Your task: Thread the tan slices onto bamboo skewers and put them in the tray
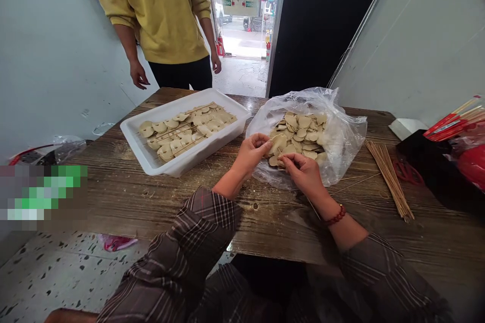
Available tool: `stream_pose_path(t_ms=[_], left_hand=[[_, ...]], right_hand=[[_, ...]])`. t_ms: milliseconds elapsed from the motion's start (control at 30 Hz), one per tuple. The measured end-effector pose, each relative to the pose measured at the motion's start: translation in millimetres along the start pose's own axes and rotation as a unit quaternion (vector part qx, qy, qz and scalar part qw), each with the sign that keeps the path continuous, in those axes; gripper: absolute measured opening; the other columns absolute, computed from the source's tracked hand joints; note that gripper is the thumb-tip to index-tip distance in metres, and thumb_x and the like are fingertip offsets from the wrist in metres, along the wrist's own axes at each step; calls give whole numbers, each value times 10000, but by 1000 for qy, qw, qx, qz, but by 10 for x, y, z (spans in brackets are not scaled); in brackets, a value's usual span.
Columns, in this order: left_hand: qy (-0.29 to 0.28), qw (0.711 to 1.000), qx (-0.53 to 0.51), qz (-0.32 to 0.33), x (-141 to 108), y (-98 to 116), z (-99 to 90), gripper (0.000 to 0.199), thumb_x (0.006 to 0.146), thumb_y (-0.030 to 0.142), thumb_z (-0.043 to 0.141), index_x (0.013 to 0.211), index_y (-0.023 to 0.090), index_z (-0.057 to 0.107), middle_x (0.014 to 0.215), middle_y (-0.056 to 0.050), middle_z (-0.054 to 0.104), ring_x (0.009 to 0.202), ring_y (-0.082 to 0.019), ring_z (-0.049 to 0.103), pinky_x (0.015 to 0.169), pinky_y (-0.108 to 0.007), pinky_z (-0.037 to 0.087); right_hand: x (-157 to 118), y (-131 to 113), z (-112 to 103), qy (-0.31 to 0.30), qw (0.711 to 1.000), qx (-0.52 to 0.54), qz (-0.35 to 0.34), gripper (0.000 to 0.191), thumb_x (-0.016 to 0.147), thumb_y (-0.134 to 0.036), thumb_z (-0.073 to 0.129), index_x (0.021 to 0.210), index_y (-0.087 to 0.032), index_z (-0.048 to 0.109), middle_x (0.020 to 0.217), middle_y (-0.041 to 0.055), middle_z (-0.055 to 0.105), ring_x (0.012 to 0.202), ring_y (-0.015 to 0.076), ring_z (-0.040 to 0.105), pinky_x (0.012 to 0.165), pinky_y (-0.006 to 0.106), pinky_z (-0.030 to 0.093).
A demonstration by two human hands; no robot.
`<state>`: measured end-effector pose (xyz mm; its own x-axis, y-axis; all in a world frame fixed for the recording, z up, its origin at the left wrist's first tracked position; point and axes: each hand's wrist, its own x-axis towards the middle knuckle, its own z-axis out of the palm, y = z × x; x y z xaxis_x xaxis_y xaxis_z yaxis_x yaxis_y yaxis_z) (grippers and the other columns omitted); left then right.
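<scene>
My left hand [252, 154] pinches a thin, round beige slice [279, 143] over the open plastic bag. Close beside it, my right hand [306, 174] is closed on a thin wooden skewer [312, 209], whose shaft runs back under the palm. The skewer's tip is at the slice's lower edge; whether it pierces the slice I cannot tell. Below both hands, a heap of similar slices [303, 128] fills the clear plastic bag [346, 136]. To the left stands a white tray [185, 164] holding rows of skewered slices [182, 133].
Bare skewers [390, 176] lie in a bundle on the wooden table [151, 207], beside red-handled scissors [408, 171]. A black box [424, 161] with red-wrapped sticks [454, 121] stands at right. Across the table is a person in a yellow sweatshirt [162, 10], arms hanging.
</scene>
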<state>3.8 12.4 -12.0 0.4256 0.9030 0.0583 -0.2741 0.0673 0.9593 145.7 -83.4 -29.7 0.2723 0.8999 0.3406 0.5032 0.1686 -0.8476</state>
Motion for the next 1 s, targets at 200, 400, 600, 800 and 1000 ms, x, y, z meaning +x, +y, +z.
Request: stream_pose_path(t_ms=[200, 400, 600, 800, 1000], left_hand=[[-65, 991, -86, -73, -30, -16, 17, 449, 589, 432, 862, 865, 115, 704, 798, -45, 690, 714, -134, 642, 696, -266, 531], [-45, 990, -116, -61, -29, 49, 1, 407, 596, 381, 870, 868, 127, 705, 796, -55, 717, 740, -154, 690, 753, -282, 544], [-33, 993, -107, -35, -18, 48, 8, 384, 613, 363, 858, 873, 120, 713, 837, -64, 737, 782, -168, 703, 766, -281, 546], [-49, 992, -110, -43, -80, -33, 116, 408, 596, 352, 863, 894, 113, 722, 833, -69, 746, 781, -190, 707, 805, -326, 548], [-57, 990, -118, -53, -84, -20, 105, 373, 607, 320, 856, 885, 111, 722, 856, -75, 748, 802, -197, 714, 851, -345, 540]], right_hand=[[-4, 3, 7, -11, 1000, 17, 0, 295, 882, -426, 577, 824, -178, 725, 567, -12, 622, 486, 120, 532, 468, 229, 395], [-10, 33, 9, -36, 999, 11, -11, 321, 894, -444, 569, 865, -175, 741, 601, 1, 643, 510, 125, 544, 484, 233, 403], [7, 66, 14, -13, 999, 7, -28, 282, 884, -382, 577, 873, -166, 757, 681, 30, 704, 598, 151, 606, 551, 249, 444], [7, 76, 37, 2, 1000, -13, -27, 302, 887, -408, 571, 863, -170, 755, 675, 27, 702, 585, 151, 603, 534, 247, 433], [41, 44, -55, 2, 997, -44, -57, 284, 916, -391, 549, 892, -187, 746, 737, 30, 715, 652, 164, 625, 613, 275, 471]])
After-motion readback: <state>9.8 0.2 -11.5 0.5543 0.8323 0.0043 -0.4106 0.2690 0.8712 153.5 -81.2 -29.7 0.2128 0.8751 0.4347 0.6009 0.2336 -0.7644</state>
